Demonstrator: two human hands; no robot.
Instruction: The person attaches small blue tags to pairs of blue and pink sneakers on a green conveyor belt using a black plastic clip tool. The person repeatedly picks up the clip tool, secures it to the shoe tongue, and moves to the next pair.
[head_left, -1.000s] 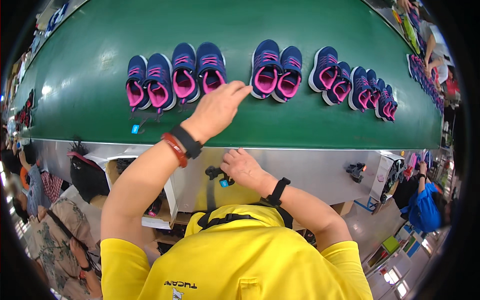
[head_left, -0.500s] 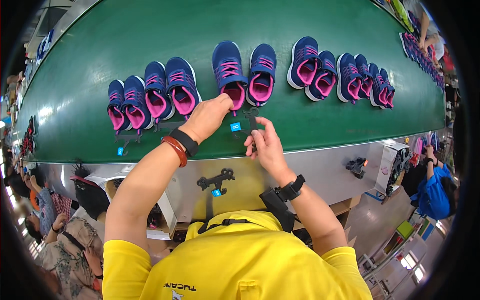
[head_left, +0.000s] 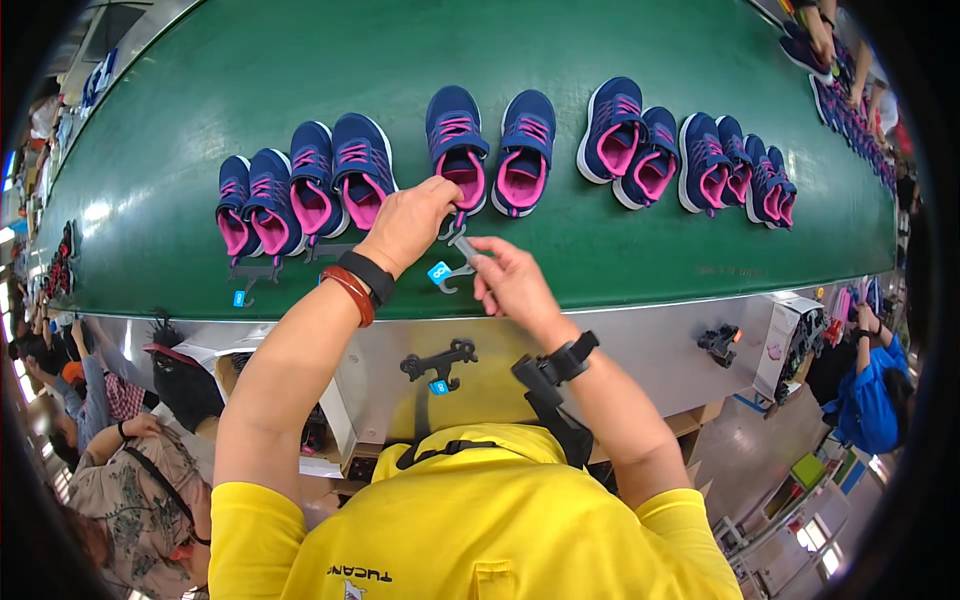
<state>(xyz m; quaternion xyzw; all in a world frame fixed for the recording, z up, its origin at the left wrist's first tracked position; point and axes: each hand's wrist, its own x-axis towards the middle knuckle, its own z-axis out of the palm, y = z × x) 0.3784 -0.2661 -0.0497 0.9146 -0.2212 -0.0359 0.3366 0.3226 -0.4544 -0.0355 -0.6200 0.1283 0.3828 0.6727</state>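
Note:
My left hand (head_left: 415, 218) is closed at the heel of a navy sneaker (head_left: 456, 125) with pink laces and lining, pinching its heel loop. Between the thumb and fingers of my right hand (head_left: 514, 283) is a dark plastic shoe hanger (head_left: 461, 243) with a blue size tag (head_left: 439, 273). The hanger's hooked end meets the sneaker's heel loop; whether it has passed through is hidden by my fingers. Just right of this sneaker lies its matching sneaker (head_left: 524, 135), toe pointing away from me.
More sneaker pairs (head_left: 357, 160) lie to the left, some with hangers (head_left: 257, 271) at their heels. Other pairs (head_left: 612, 125) lie to the right on the green worktop (head_left: 660, 240). Another hanger (head_left: 440, 365) is on the metal ledge nearer me. Co-workers are at both sides.
My right hand has moved left with the hanger, bringing its hook to the heel loop. My left hand stays at the sneaker's heel. The sneakers on the right have shifted slightly in view.

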